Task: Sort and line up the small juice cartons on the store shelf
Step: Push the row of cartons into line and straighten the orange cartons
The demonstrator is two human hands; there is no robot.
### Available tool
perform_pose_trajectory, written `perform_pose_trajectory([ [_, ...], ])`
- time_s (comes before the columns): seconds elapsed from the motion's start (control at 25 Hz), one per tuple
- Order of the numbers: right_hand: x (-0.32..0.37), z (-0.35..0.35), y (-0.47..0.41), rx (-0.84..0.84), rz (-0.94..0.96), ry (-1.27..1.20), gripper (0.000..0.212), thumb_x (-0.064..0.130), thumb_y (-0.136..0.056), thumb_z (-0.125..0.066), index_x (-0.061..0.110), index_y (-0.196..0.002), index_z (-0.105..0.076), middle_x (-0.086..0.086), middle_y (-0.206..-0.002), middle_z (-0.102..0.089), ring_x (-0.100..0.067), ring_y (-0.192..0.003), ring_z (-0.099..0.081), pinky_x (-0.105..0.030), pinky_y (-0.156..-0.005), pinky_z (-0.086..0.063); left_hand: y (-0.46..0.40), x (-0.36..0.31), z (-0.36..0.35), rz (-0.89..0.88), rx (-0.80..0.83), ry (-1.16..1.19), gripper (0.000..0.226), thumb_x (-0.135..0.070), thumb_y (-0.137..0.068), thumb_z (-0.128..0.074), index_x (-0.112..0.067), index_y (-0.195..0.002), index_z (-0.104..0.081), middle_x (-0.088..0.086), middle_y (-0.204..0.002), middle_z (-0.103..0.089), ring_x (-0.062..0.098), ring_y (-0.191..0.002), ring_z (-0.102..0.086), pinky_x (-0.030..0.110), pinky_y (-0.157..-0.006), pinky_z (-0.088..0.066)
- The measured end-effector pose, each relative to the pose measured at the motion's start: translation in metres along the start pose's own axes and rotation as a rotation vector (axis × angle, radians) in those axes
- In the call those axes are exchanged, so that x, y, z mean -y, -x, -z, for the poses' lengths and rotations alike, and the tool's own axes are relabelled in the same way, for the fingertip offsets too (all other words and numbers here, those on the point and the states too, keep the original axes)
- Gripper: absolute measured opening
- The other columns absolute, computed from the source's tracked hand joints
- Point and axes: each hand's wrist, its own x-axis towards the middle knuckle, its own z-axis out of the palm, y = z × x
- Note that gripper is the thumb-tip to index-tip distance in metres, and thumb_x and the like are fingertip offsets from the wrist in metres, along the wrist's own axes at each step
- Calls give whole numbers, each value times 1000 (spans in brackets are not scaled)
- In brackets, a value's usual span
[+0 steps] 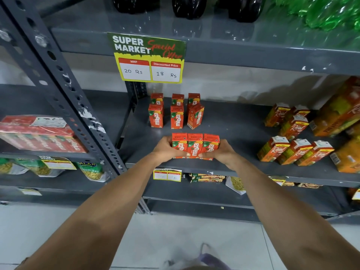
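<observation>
Three small orange-red Maaza juice cartons (195, 145) stand side by side near the front edge of the grey shelf (243, 133). My left hand (164, 148) presses on the left end of this row and my right hand (222, 151) on the right end, squeezing the three together. Behind them stand two more rows of Maaza cartons (176, 112), three across each; the right carton of the middle row (195, 116) is turned askew.
Small Real juice cartons (294, 151) stand in loose rows at the right, with large pineapple cartons (339, 114) beyond. A price sign (149, 58) hangs from the shelf above. A wrapped Maaza pack (37, 133) lies on the left bay. Snack bags fill the lower shelf.
</observation>
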Motion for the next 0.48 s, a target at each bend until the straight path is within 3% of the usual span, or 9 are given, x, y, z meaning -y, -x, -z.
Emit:
perform_pose_trajectory([
  [0.12, 11, -25, -1, 25, 7, -6, 48, 14, -62, -92, 17, -104, -70, 1, -101, -75, -13, -93, -70, -38, -92, -53, 2, 7, 30, 10, 33, -32, 48, -20, -55, -92, -21, -98, -68, -5, -94, -74, 10, -89, -70, 39, -91, -53],
  [0.32, 28, -68, -1, 78, 60, -4, 44, 15, -63, -92, 18, -101, -70, 3, -99, -73, -5, -84, -67, -24, -76, -50, 19, 18, 73, 34, 9, -65, 36, -10, -60, -89, -21, -89, -71, -5, -87, -74, 9, -83, -69, 30, -82, -52],
  [0.48, 28, -78, 1, 88, 71, 7, 46, 12, -63, -92, 16, -103, -71, -1, -104, -75, -10, -89, -69, -33, -89, -53, 31, 22, 82, 21, 44, -81, 31, -6, -64, -85, -20, -87, -71, -5, -84, -74, 7, -77, -69, 24, -73, -49],
])
